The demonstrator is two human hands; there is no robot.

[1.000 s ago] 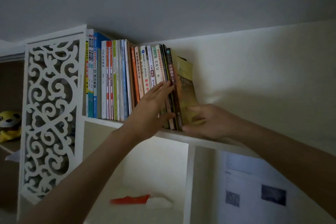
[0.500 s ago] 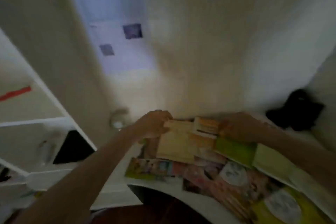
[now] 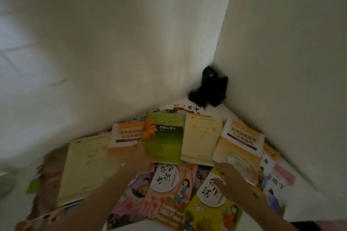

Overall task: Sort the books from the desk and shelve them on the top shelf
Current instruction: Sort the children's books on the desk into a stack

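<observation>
We see two plain pale walls: the left wall (image 3: 112,43) fills most of the frame, the right wall (image 3: 291,62) takes the right side, and they meet in a corner right of centre. At the foot of that corner a small black object (image 3: 210,88) sits on the white desk surface (image 3: 300,193); we cannot tell what it is. The light is dim, brighter at the blurred far left.

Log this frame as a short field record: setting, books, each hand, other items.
setting: white desk in a wall corner
books: many lying flat and overlapping, green book in the back row
left hand: blurred, at the green book's lower left edge; grip unclear
right hand: over a yellow book, fingers loosely extended
other: black object in the corner
</observation>
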